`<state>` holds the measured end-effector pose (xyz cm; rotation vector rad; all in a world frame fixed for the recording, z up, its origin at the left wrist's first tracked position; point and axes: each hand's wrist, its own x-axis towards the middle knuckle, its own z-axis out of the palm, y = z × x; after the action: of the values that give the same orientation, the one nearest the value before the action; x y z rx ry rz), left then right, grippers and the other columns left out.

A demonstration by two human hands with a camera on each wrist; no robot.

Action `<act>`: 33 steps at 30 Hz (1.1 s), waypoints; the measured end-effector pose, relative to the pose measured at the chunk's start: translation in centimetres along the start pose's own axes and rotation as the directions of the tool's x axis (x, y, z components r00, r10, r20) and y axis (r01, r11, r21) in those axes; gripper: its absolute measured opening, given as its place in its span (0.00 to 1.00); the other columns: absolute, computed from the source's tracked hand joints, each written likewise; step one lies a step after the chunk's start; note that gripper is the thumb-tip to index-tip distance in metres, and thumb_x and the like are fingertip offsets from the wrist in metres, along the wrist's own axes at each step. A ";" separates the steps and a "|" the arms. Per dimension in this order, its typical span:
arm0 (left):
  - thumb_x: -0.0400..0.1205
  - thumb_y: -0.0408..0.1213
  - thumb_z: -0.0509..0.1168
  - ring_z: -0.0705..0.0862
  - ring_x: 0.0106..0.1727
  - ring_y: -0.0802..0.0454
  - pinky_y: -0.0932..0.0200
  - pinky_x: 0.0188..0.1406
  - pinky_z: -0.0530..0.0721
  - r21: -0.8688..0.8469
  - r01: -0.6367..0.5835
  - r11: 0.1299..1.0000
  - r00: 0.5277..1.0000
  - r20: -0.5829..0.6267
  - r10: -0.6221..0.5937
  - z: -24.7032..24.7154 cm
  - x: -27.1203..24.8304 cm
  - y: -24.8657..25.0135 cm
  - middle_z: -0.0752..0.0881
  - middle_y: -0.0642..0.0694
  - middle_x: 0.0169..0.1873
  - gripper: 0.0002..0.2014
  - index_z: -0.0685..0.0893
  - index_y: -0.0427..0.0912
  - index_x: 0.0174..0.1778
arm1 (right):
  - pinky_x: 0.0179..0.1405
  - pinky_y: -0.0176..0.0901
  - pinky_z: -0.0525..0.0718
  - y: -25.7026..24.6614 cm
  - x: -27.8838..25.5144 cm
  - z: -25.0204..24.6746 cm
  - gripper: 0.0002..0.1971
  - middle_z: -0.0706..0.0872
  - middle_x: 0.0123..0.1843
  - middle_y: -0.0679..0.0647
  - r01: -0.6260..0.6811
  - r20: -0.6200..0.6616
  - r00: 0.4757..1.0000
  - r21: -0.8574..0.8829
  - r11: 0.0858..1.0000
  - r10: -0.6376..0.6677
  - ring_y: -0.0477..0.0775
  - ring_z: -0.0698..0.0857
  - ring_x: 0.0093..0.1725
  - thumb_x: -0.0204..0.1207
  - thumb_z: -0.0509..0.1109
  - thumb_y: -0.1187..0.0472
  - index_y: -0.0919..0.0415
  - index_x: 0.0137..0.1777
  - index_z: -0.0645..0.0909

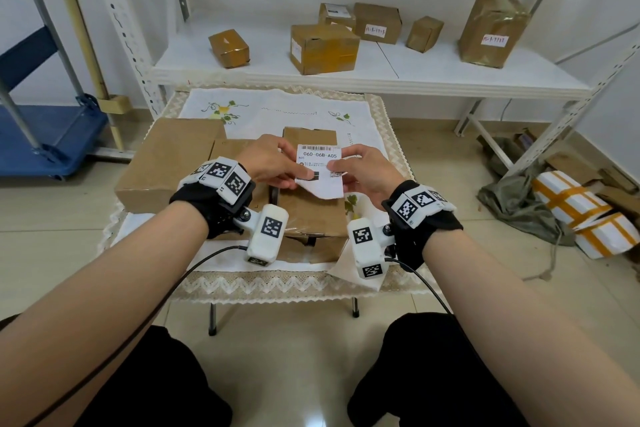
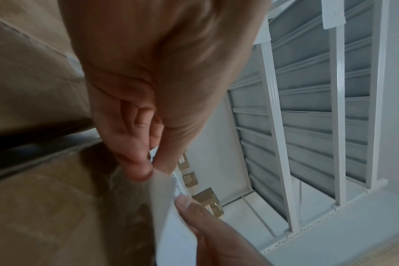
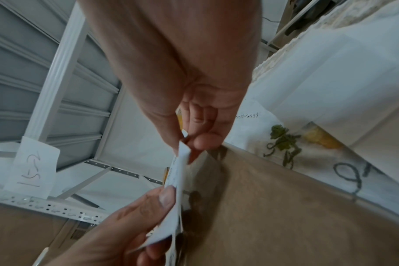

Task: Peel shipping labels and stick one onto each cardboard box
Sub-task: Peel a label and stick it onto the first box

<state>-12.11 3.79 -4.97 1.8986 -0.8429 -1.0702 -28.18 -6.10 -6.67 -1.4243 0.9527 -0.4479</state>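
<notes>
A white shipping label printed "060-06B-A05" hangs in the air above a brown cardboard box on the small table. My left hand pinches its left edge between thumb and fingers. My right hand pinches its right edge. The lower part of the sheet curls away from the printed face. In the left wrist view the label shows edge-on, pinched by my left hand. In the right wrist view my right hand nips the label near its top corner. A bigger box lies at the left.
A cloth-covered folding table carries the boxes. Behind it a white shelf holds several taped cardboard boxes, some with labels. A blue cart stands left. Wrapped parcels and a bag lie on the floor at right.
</notes>
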 end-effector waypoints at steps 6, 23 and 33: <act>0.71 0.23 0.78 0.83 0.20 0.56 0.68 0.19 0.82 -0.040 -0.054 0.998 0.998 -0.023 0.053 0.1 -0.4 0.1 0.89 0.38 0.35 0.27 0.77 0.28 0.64 | 0.43 0.55 0.85 0.2 0.2 0.3 0.22 0.88 0.51 0.62 0.065 -0.047 0.997 0.039 0.997 -0.063 0.59 0.87 0.40 0.74 0.75 0.74 0.63 0.64 0.72; 0.71 0.20 0.77 0.83 0.22 0.55 0.66 0.20 0.81 0.059 -0.182 0.981 0.983 -0.008 0.183 0.2 -0.9 -0.5 0.88 0.40 0.39 0.23 0.77 0.38 0.57 | 0.28 0.30 0.81 0.6 0.3 0.4 0.14 0.85 0.53 0.55 0.212 0.043 0.977 -0.264 0.941 -0.208 0.49 0.84 0.41 0.73 0.78 0.71 0.62 0.58 0.89; 0.73 0.23 0.76 0.84 0.23 0.58 0.70 0.23 0.82 0.070 -0.165 0.984 0.985 -0.030 0.167 0.2 -0.5 -0.6 0.89 0.42 0.32 0.09 0.90 0.34 0.47 | 0.33 0.33 0.83 0.4 0.5 0.6 0.13 0.88 0.61 0.55 0.232 0.025 0.971 -0.320 0.919 -0.236 0.52 0.88 0.49 0.74 0.77 0.69 0.60 0.58 0.90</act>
<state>-12.34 4.41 -5.39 1.8604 -1.0094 -0.9146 -27.54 -6.02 -7.28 -1.8466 0.8976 -0.4954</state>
